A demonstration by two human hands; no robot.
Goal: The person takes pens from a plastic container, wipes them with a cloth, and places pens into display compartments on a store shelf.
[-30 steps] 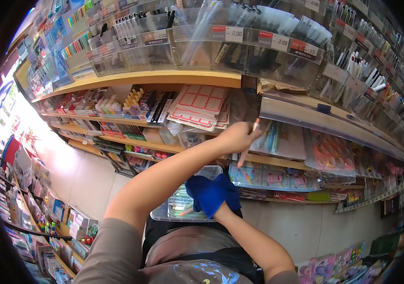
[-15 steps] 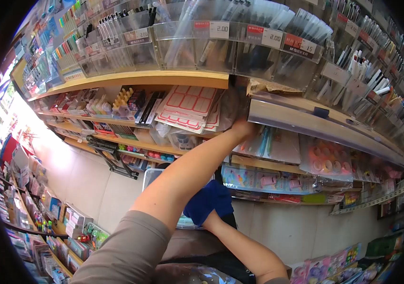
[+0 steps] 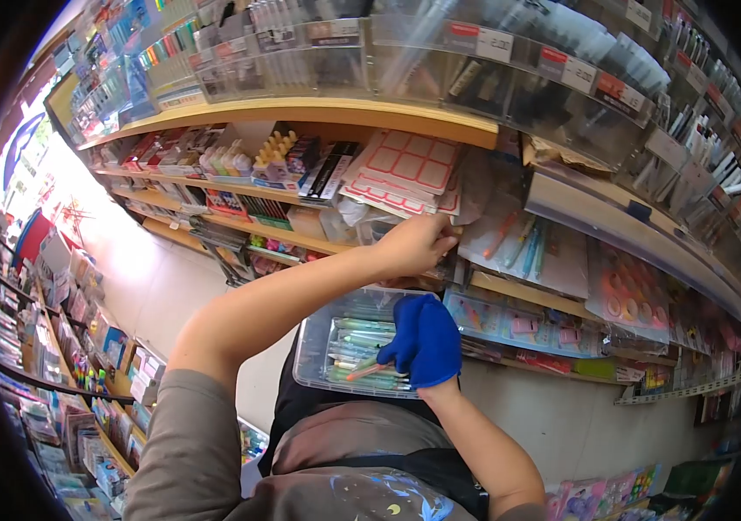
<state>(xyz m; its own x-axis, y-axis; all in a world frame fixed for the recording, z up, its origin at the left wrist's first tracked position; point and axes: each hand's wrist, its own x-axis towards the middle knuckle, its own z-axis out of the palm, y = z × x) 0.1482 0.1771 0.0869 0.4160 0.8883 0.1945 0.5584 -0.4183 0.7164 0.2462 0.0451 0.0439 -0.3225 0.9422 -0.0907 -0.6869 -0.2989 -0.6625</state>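
Observation:
My left hand (image 3: 414,246) is closed, its fingers curled, at the shelf front below a stack of red-and-white label sheets (image 3: 410,165). What it pinches, if anything, I cannot make out. A blue cloth (image 3: 430,334) covers my right hand, hiding the fingers, which appear wrapped in it. The cloth rests over the right side of a clear plastic box (image 3: 311,347) on my lap, with several pens (image 3: 360,340) inside. An orange pen (image 3: 365,372) lies at the cloth's left edge; whether it is gripped is unclear.
Several loose pens (image 3: 534,247) lie on a shelf to the right, under a projecting wooden ledge (image 3: 614,217). Racks of pens (image 3: 509,78) with price tags overhang above. Rolls in a clear bag (image 3: 627,295) sit further right. More shelves of stationery (image 3: 84,382) line the left.
My left hand has come back from under the ledge to the shelf front. The blue cloth has shifted right and up, and the box of pens shows more fully. The view has turned.

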